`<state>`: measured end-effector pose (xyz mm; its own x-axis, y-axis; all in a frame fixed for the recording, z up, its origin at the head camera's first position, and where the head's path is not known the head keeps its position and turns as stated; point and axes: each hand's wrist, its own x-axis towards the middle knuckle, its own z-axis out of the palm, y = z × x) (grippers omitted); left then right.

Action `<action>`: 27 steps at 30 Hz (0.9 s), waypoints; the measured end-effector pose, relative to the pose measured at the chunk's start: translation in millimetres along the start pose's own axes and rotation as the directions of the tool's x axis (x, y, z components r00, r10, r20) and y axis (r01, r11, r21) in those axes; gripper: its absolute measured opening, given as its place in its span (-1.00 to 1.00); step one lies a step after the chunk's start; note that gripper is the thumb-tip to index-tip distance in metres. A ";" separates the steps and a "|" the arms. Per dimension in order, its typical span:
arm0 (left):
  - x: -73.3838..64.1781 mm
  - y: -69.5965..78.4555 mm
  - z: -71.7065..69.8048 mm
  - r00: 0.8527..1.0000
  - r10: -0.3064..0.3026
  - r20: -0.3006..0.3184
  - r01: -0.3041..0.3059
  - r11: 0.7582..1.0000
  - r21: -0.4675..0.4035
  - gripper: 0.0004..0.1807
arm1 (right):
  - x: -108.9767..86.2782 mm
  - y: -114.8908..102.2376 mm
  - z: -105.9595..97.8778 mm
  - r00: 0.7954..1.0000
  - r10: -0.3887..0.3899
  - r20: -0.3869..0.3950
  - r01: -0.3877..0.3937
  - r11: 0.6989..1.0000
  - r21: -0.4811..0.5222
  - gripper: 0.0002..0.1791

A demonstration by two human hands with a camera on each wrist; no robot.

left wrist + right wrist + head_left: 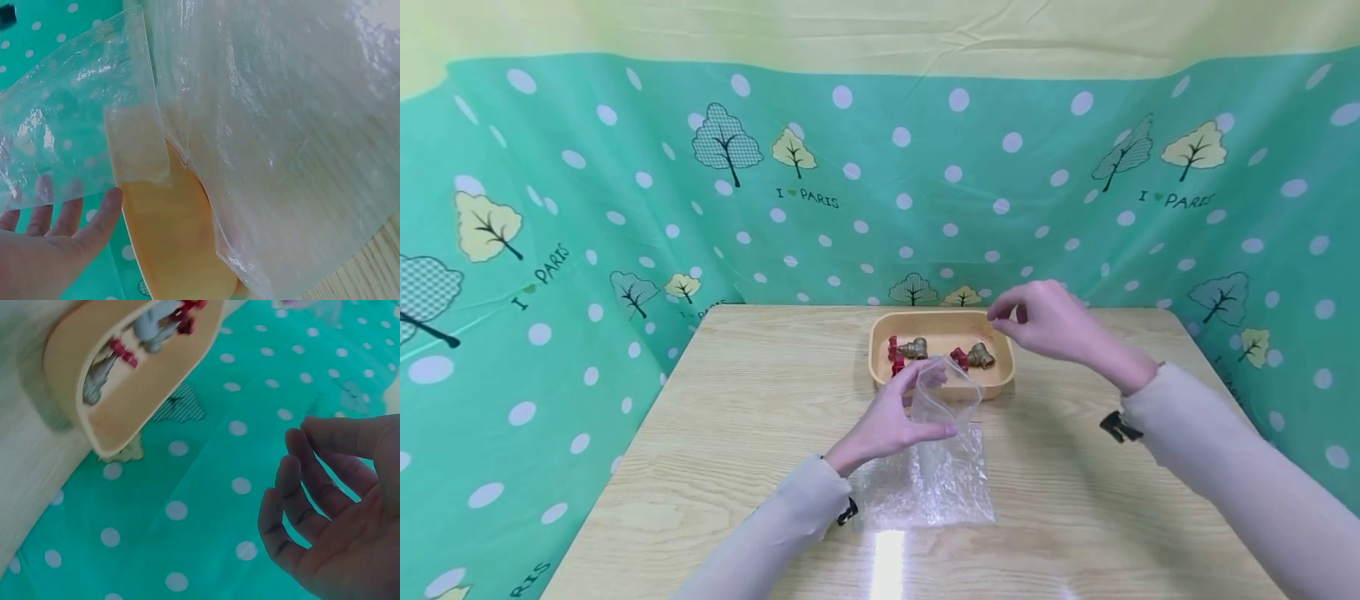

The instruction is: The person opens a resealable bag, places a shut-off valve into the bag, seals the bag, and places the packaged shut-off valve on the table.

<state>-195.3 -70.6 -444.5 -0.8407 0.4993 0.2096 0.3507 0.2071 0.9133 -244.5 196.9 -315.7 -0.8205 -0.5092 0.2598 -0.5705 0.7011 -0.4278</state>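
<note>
In the head view my left hand (898, 417) holds a clear plastic bag (942, 404) between thumb and fingers, its mouth spread. The left wrist view has the bag film (281, 125) filling much of the picture, with the left fingers (100, 228) at its edge. Raised above the right end of a tan tray (1006, 375), my right hand (1045, 321) has loosely bent fingers, thumb tip close to the index tip and nothing visible between them. Inside the tray lie brass valves (980, 357) with red handwheels (892, 348); the left hand and bag partly hide them.
More clear plastic (955, 492) lies flat on the wooden table (737, 433), below the left hand. Behind and at both sides hangs a green dotted curtain (925, 175). A black clip (1120, 427) is by the right sleeve.
</note>
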 end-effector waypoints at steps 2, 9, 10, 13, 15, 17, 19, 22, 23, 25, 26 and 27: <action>-1.1 -0.4 -0.7 1.000 -0.007 0.000 0.007 1.000 0.001 -0.02 | 13.0 6.3 -1.3 0.998 0.030 0.061 -0.028 0.999 -0.025 -0.86; -4.0 -4.5 -3.5 1.000 -0.005 0.002 0.005 1.000 -0.014 -0.01 | 51.6 27.0 0.5 0.952 0.113 0.284 -0.082 0.990 -0.118 -0.83; -4.1 -4.9 -3.8 1.000 -0.005 0.004 0.005 1.000 -0.022 -0.01 | 55.4 29.2 2.0 0.942 0.121 0.314 -0.082 0.988 -0.134 -0.84; -4.5 -4.7 -4.5 1.000 -0.009 0.004 0.009 1.000 -0.026 -0.01 | 65.1 36.7 10.5 0.908 0.153 0.390 -0.084 0.979 -0.188 -0.81; -4.1 -4.6 -4.5 1.000 -0.007 0.004 0.007 1.000 -0.020 -0.02 | 69.9 41.2 19.2 0.892 0.173 0.418 -0.081 0.970 -0.228 -0.80; -3.5 -4.0 -4.5 1.000 -0.003 0.004 0.003 1.000 -0.009 -0.02 | 73.0 44.9 29.3 0.876 0.203 0.438 -0.093 0.961 -0.259 -0.78; -2.8 -3.3 -4.2 1.000 0.002 0.006 -0.002 1.000 -0.002 -0.02 | 74.6 47.4 39.4 0.863 0.234 0.449 -0.102 0.949 -0.298 -0.76; -2.5 -3.1 -3.4 1.000 0.004 0.009 -0.004 1.000 0.003 -0.02 | 75.8 50.4 53.7 0.834 0.292 0.468 -0.128 0.928 -0.351 -0.67; -2.4 -3.1 -3.2 1.000 0.005 0.011 -0.005 1.000 0.002 -0.02 | 76.3 52.0 58.0 0.827 0.306 0.473 -0.132 0.922 -0.365 -0.63; -2.8 -3.1 -2.7 1.000 0.005 0.013 -0.005 1.000 0.001 -0.01 | 77.2 54.7 65.9 0.810 0.334 0.481 -0.144 0.910 -0.389 -0.57; -3.1 -3.2 -2.5 1.000 0.003 0.013 -0.003 1.000 0.002 -0.01 | 77.8 56.4 69.6 0.801 0.346 0.489 -0.149 0.906 -0.397 -0.56; -3.3 -3.4 -2.3 1.000 0.003 0.012 -0.003 1.000 0.001 0.00 | 78.4 58.0 73.1 0.791 0.355 0.498 -0.150 0.902 -0.404 -0.56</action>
<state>-194.7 -74.8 -447.5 -0.8349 0.5096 0.2079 0.3533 0.2067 0.9124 -339.3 161.1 -383.4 -0.8337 -0.4027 -0.3779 -0.4059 0.9108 -0.0751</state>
